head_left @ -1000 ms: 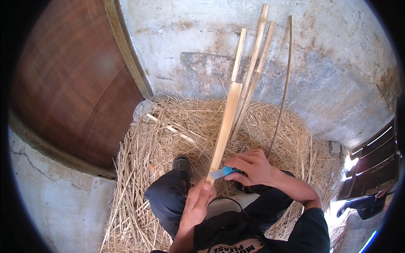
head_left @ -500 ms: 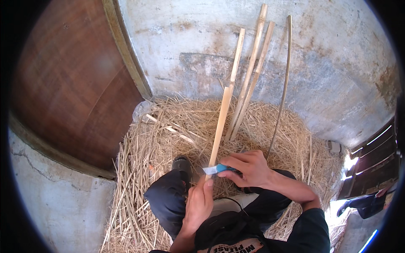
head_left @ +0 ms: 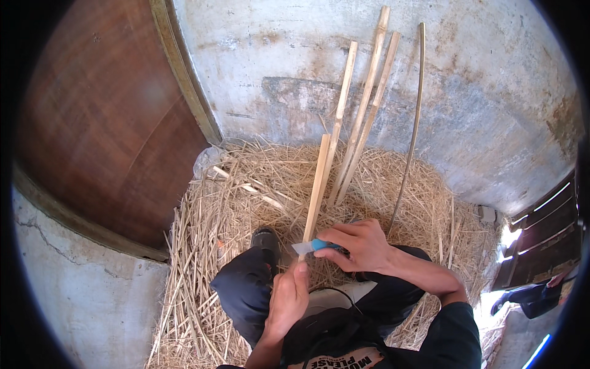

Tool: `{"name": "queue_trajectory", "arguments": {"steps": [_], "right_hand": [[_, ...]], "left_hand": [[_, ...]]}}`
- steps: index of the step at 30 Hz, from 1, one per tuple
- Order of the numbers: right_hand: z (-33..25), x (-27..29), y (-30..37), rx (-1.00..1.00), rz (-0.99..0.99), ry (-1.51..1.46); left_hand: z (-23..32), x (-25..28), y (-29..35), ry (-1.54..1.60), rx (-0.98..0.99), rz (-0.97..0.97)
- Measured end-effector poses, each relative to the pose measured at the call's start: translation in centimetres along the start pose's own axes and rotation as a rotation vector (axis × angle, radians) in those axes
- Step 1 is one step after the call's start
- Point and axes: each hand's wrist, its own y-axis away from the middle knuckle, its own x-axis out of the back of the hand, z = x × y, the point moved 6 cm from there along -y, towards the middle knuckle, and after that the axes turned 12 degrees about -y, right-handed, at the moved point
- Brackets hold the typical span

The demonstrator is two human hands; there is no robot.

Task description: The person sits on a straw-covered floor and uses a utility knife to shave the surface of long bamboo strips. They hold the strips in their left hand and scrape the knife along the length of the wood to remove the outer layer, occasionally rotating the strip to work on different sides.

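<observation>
My left hand [head_left: 287, 298] is closed round the lower end of a flat, pale bamboo strip [head_left: 317, 187], which points up and away from me, slightly tilted to the right. In my closed right hand [head_left: 364, 249] is a knife [head_left: 321, 244] with a blue handle and a short, wide metal blade. The blade lies across the strip just above my left thumb. Whether its edge bites into the bamboo is too small to tell. My left fingertips are partly hidden behind the strip.
Several bamboo strips [head_left: 367, 92] lean on the stained wall [head_left: 479, 67], with a thin dark rod [head_left: 418, 111] to their right. Loose straw and shavings [head_left: 393, 178] cover the floor round my legs. A brown door panel [head_left: 117, 123] stands at left, dark slats [head_left: 541, 227] at right.
The bamboo strip has turned about its length, showing a narrower face, and its far end has dropped slightly left. My right hand and the knife have shifted a little left.
</observation>
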Motion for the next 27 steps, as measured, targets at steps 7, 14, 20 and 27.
{"name": "queue_trajectory", "arguments": {"steps": [7, 14, 20, 27], "right_hand": [[0.2, 0.1, -0.2, 0.026, 0.056, 0.009], [10.8, 10.0, -0.5, -0.489, 0.422, 0.181], [7.6, 6.6, -0.5, -0.199, 0.358, 0.002], [0.1, 0.8, 0.3, 0.036, 0.043, -0.033]], "left_hand": [[-0.3, 0.2, -0.1, -0.046, 0.016, 0.005], [-1.7, -1.0, 3.8, -0.111, 0.06, -0.123], [-2.8, -0.1, 2.5, -0.024, 0.082, -0.016], [-0.5, 0.7, 0.5, 0.006, 0.066, 0.026]]}}
